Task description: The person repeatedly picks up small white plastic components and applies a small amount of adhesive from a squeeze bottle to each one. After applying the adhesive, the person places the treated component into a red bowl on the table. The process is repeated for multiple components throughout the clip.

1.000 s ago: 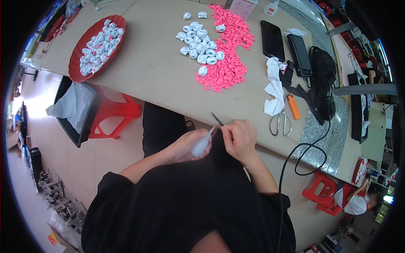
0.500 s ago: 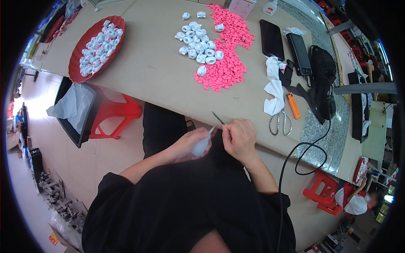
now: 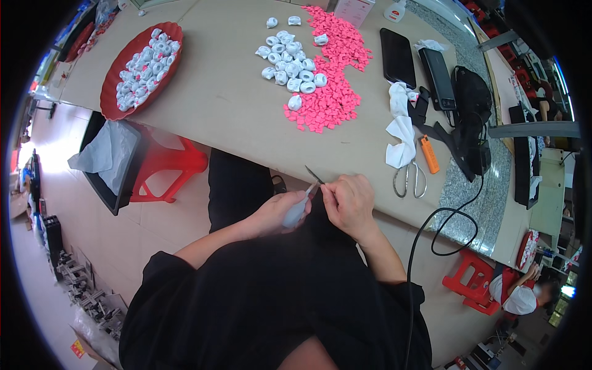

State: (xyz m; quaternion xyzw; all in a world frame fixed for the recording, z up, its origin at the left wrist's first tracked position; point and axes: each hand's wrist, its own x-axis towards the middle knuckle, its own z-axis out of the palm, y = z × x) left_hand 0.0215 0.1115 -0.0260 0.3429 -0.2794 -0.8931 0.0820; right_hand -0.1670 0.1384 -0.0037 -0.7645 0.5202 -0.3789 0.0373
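My left hand (image 3: 275, 213) is wrapped round a small whitish squeeze bottle (image 3: 295, 213) with a narrow nozzle. In my right hand (image 3: 349, 202) is a thin dark pointed tool (image 3: 313, 174), its tip toward the upper left; whether it is tweezers or a pick I cannot tell. The bottle's nozzle comes up close to the tool's shaft; I cannot tell if they touch. Both hands are at the table's near edge, above my lap. Beyond them lies a spread of small pink pieces (image 3: 327, 108), with a cluster of white ring-like figures (image 3: 287, 61) at its left.
On the left, a red scalloped tray (image 3: 111, 92) holds many white figures. A red stool (image 3: 169, 169) bears a dark bin (image 3: 105, 191). To the right lie scissors (image 3: 407, 182), an orange lighter (image 3: 428, 154), white tissue (image 3: 401, 139), a phone (image 3: 398, 58), a power bank (image 3: 436, 80) and a cable (image 3: 431, 216).
The pointed tool has shifted slightly left and down, nearer the bottle's nozzle. The bottle has tilted a little. Things on the table have stayed in place.
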